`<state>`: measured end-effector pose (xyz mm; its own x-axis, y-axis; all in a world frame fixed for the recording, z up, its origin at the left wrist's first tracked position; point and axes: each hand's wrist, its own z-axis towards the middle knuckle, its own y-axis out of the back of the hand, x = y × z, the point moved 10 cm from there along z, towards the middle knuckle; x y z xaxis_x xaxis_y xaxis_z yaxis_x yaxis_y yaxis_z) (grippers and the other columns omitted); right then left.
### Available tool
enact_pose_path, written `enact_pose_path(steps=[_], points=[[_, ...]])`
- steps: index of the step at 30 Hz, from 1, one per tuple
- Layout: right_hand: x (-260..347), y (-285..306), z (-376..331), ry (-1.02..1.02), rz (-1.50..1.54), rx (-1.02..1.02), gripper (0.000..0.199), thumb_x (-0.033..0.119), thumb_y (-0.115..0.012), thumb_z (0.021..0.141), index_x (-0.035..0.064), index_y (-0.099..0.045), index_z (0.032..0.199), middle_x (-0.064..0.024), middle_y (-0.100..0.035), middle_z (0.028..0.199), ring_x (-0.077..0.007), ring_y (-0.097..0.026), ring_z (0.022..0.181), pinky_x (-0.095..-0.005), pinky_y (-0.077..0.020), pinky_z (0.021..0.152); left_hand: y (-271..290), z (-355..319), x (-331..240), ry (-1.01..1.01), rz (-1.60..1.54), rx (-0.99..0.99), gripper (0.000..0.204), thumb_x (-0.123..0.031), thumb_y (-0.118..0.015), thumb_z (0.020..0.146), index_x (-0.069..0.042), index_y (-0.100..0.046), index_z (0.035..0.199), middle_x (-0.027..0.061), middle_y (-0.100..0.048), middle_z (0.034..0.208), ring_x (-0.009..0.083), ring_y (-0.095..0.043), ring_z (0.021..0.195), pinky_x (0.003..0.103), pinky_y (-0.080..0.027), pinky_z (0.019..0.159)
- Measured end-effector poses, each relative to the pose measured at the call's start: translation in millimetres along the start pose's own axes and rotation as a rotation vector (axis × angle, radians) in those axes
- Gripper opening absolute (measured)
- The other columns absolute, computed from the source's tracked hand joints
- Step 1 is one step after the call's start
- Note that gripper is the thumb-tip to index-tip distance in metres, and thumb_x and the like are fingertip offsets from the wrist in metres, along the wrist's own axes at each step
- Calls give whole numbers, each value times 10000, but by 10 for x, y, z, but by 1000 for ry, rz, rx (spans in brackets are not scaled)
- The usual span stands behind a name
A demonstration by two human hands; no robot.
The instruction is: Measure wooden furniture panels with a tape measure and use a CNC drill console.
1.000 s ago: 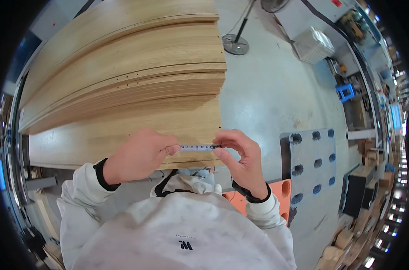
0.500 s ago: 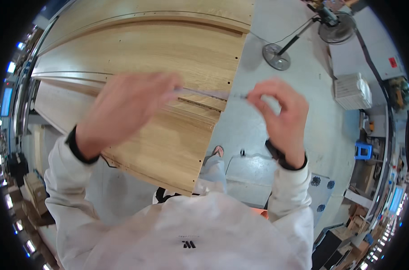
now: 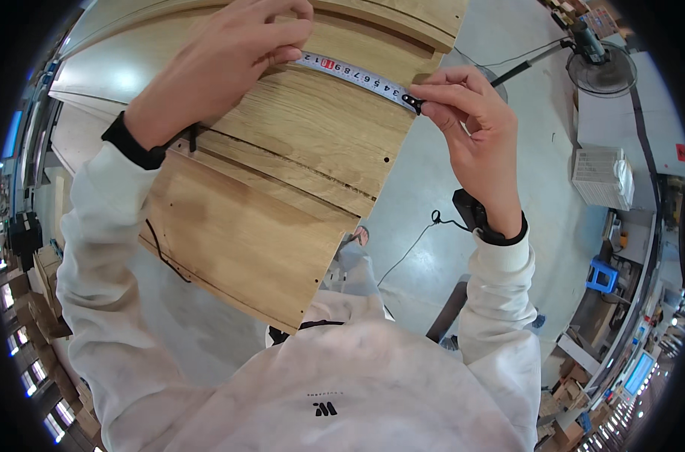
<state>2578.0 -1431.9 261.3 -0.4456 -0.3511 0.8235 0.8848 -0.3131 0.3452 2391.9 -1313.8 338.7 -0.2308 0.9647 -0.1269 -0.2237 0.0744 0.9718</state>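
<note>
Two hands stretch a steel tape measure [image 3: 357, 75] across the far part of a stack of wooden boards [image 3: 282, 173]. The left hand [image 3: 222, 68] lies curled over the tape's left end, fingers pressing it to the wood. The right hand [image 3: 470, 128] pinches the tape's end hook between thumb and forefinger at the boards' right edge. A floor fan [image 3: 600, 68] stands far right on the grey floor [image 3: 433, 218].

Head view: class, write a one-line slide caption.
Two hands stretch a tape measure across stacked wooden boards.
</note>
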Motion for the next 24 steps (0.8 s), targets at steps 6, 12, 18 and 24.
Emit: enact_pose_path(steps=[6,12,18,24], points=[[27,-7,26,-68,-30,2,237,-89,-758,994,7,-834,1198,-68,-715,1048,-170,-711,938,-282,-595,857,-107,-36,105,-80,125,-83,201,-122,-738,1032,-19,-566,1036,81,-633,1100,349,-616,928,474,-498,780],[92,-58,-33,-187,55,-43,199,-84,-785,977,-25,-824,1162,-92,-740,1076,-194,-757,1011,-332,-646,996,-123,-71,100,-92,176,-74,228,-173,-784,996,-34,-605,1016,61,-657,1117,324,-633,913,454,-514,754],[23,-46,-63,-262,121,-69,190,-111,-785,959,-34,-813,1130,-96,-749,1081,-203,-764,1011,-350,-662,1000,-163,-51,108,-114,183,-95,200,-163,-788,993,-33,-641,1031,47,-682,1116,290,-657,906,426,-541,722],[3,-27,-34,-260,117,-79,170,-126,-760,961,-43,-808,1101,-91,-748,1080,-202,-767,1000,-341,-672,958,-162,-51,152,-89,169,-115,183,-156,-793,988,-38,-656,1015,40,-711,1118,288,-679,900,413,-564,734]])
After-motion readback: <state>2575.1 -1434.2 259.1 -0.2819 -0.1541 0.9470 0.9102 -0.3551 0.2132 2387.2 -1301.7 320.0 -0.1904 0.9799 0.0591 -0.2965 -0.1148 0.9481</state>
